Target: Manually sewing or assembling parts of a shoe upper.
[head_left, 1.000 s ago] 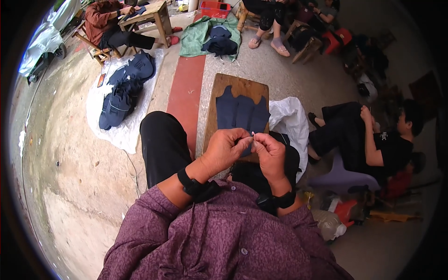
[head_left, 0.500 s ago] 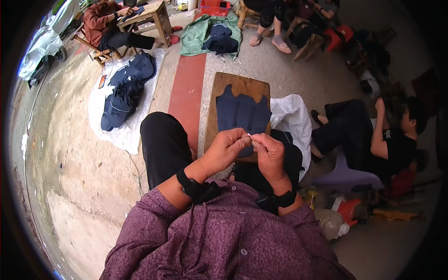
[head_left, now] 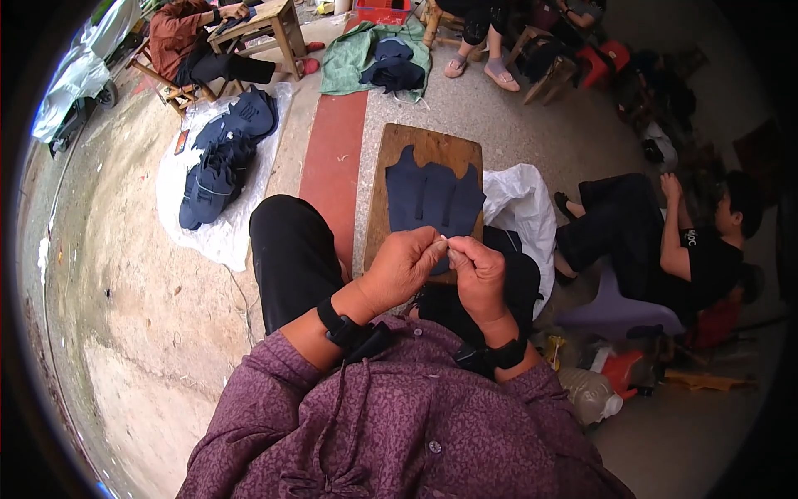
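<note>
My left hand point(head_left: 401, 268) and my right hand point(head_left: 479, 274) meet fingertip to fingertip in front of my lap, both closed in a pinch. Between them shows a tiny whitish bit point(head_left: 443, 239), too small to name. Just beyond the hands, a cut piece of dark navy fabric point(head_left: 432, 195) with a notched far edge lies flat on a small wooden table point(head_left: 416, 137). Its near part is hidden behind my hands.
White plastic sheeting point(head_left: 525, 200) lies right of the table. Navy pieces point(head_left: 218, 179) are heaped on a white sheet point(head_left: 179, 224) at left, others on green cloth point(head_left: 337, 75) ahead. A co-worker point(head_left: 702, 249) sits at right by a plastic jug point(head_left: 588, 395); others sit farther off.
My hands stay pinched together in nearly the same place. The view has shifted very slightly, and the co-worker at right has moved a hand a little.
</note>
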